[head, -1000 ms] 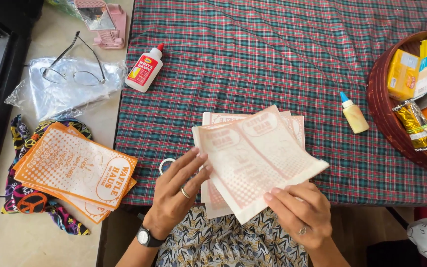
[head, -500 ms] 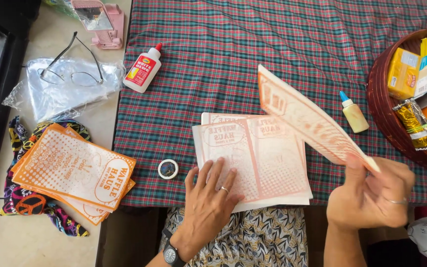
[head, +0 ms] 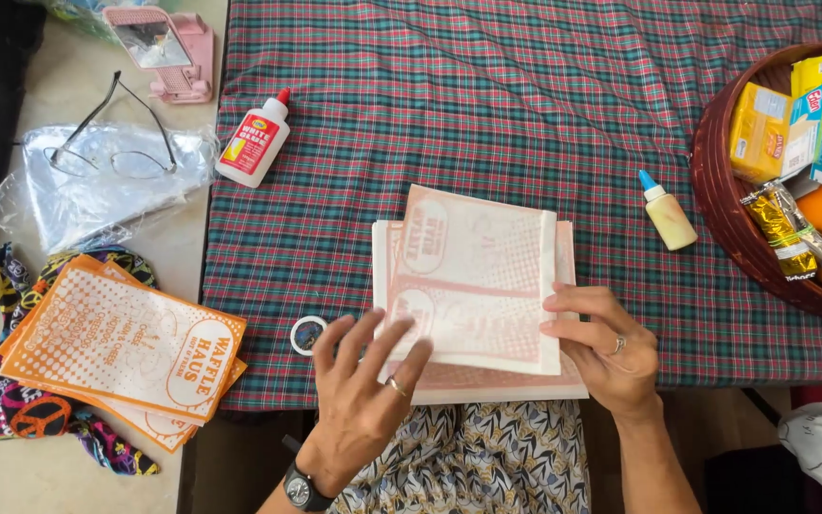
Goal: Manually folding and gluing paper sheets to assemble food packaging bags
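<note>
Two hands on one stack of pale printed paper bags (head: 476,286), near edge of plaid tablecloth (head: 487,105), centre; top bag, lifted high at right half a second ago, now laid flat on stack, turned crosswise and slightly askew; left hand (head: 362,400) flat on near-left corner, fingers spread apart, ring showing, watch at wrist; right hand (head: 601,347) at near-right edge, fingers together, pinching and pressing top bag's folded edge; judged: bag returned for squaring or creasing, not set aside.
Small tape roll (head: 308,334) just left of stack; white glue bottle (head: 255,141) far left on cloth; small yellow bottle (head: 668,211) right of stack; basket (head: 727,205) of snacks and oranges far right.
Off cloth, left: finished orange bags (head: 126,347) piled on patterned fabric; spectacles (head: 111,143) on clear plastic; pink mirror stand (head: 166,48) beyond.
</note>
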